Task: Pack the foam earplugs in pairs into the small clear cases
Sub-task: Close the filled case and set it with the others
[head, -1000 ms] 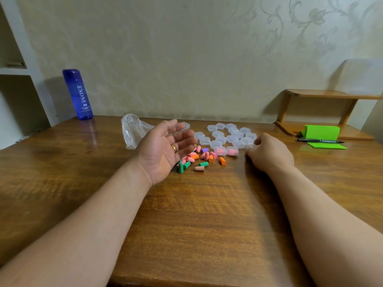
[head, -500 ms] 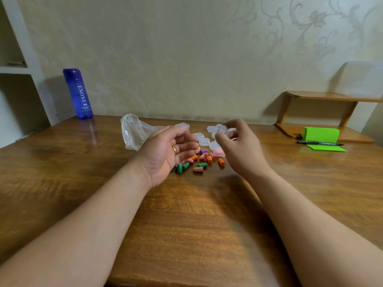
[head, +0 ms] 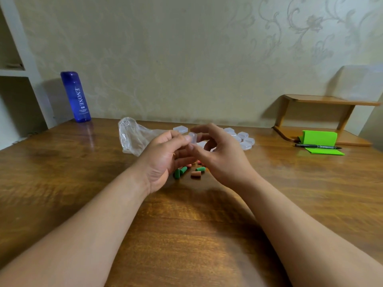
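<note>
Both hands meet above the table's middle around one small clear case (head: 192, 138). My left hand (head: 163, 158) pinches its left side with thumb and fingers. My right hand (head: 219, 156) holds its right side, fingers curled. Beneath the hands lie loose foam earplugs: green ones (head: 179, 172), another green one (head: 200, 168) and a tan one (head: 195, 174); the rest are hidden by the hands. Several more clear cases (head: 244, 139) sit behind my right hand, and one case (head: 180, 129) lies farther left.
A crumpled clear plastic bag (head: 134, 136) lies behind my left hand. A blue bottle (head: 75, 96) stands at the back left. At the right, a wooden shelf (head: 323, 112) holds a green phone stand (head: 320, 139) and a black pen (head: 317, 146).
My right hand lifted a clear case from the group and brought it left. My left hand, palm-up and open a second ago, rose and closed onto the case.
</note>
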A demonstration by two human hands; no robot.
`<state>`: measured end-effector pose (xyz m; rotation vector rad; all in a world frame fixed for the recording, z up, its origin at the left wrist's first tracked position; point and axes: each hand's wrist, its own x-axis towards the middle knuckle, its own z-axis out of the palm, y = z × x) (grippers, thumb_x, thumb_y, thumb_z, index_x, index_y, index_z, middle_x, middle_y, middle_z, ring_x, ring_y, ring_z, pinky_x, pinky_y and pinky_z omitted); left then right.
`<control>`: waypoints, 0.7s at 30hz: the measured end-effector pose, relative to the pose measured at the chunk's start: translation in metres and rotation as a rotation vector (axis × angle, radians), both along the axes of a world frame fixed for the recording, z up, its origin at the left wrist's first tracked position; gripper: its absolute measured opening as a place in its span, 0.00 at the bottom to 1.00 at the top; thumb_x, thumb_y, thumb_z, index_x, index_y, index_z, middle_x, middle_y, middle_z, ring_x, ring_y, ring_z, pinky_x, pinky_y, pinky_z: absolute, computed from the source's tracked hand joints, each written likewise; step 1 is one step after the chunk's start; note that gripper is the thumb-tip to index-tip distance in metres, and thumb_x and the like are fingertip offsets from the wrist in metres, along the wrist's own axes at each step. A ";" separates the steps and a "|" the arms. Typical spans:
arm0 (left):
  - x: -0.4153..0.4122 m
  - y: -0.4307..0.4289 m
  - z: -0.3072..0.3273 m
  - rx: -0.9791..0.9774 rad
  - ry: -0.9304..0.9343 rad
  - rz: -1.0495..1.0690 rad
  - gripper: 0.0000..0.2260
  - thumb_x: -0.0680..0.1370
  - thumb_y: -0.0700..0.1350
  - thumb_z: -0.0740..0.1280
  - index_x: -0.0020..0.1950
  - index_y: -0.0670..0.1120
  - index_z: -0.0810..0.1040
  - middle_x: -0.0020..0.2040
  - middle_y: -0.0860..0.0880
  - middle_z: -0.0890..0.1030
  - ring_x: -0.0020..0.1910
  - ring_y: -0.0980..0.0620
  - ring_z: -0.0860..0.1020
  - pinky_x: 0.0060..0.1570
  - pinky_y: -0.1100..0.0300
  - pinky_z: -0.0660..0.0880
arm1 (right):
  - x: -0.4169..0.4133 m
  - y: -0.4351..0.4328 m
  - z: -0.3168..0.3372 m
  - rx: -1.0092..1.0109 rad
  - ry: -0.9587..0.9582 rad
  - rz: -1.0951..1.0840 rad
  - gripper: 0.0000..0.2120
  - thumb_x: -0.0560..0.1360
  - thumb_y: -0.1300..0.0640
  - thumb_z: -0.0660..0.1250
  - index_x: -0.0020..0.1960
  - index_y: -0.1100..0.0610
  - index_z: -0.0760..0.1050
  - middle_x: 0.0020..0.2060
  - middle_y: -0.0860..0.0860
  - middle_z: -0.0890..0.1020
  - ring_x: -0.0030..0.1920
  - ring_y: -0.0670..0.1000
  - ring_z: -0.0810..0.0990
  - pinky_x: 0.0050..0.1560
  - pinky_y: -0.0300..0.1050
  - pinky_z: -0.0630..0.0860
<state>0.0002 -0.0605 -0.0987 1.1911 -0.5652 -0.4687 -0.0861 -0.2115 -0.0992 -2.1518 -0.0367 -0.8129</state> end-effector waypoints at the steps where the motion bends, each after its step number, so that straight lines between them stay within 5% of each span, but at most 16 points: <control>1: 0.000 0.000 0.000 -0.002 0.000 0.002 0.05 0.83 0.42 0.70 0.48 0.45 0.78 0.43 0.44 0.83 0.45 0.49 0.85 0.48 0.51 0.83 | 0.000 0.000 0.000 0.004 0.003 0.000 0.16 0.79 0.48 0.75 0.65 0.44 0.79 0.52 0.42 0.84 0.40 0.48 0.82 0.46 0.53 0.83; 7: -0.002 -0.001 0.001 -0.010 -0.008 -0.002 0.03 0.83 0.42 0.71 0.53 0.44 0.79 0.43 0.45 0.85 0.44 0.51 0.86 0.50 0.51 0.82 | -0.001 -0.001 0.001 0.013 0.015 0.001 0.17 0.79 0.49 0.74 0.67 0.44 0.79 0.52 0.42 0.84 0.41 0.47 0.82 0.45 0.47 0.82; 12: -0.003 0.000 0.003 -0.020 0.004 0.000 0.11 0.78 0.47 0.75 0.57 0.42 0.80 0.52 0.40 0.87 0.50 0.45 0.87 0.45 0.54 0.84 | -0.001 -0.001 0.003 0.202 0.064 0.102 0.12 0.85 0.51 0.65 0.67 0.47 0.80 0.55 0.43 0.85 0.55 0.43 0.84 0.55 0.45 0.83; 17: -0.003 0.000 0.002 0.003 -0.041 -0.004 0.18 0.77 0.49 0.76 0.64 0.45 0.79 0.47 0.44 0.87 0.45 0.45 0.87 0.42 0.56 0.84 | 0.001 -0.005 0.005 0.405 0.074 0.089 0.09 0.84 0.48 0.69 0.56 0.52 0.83 0.46 0.48 0.85 0.43 0.45 0.83 0.42 0.43 0.78; 21: -0.005 0.001 0.004 0.006 -0.050 -0.021 0.17 0.78 0.48 0.75 0.65 0.45 0.81 0.48 0.45 0.87 0.43 0.48 0.86 0.42 0.58 0.85 | 0.001 -0.007 0.006 0.517 0.115 0.141 0.13 0.82 0.50 0.71 0.57 0.60 0.80 0.45 0.53 0.85 0.41 0.48 0.82 0.41 0.45 0.77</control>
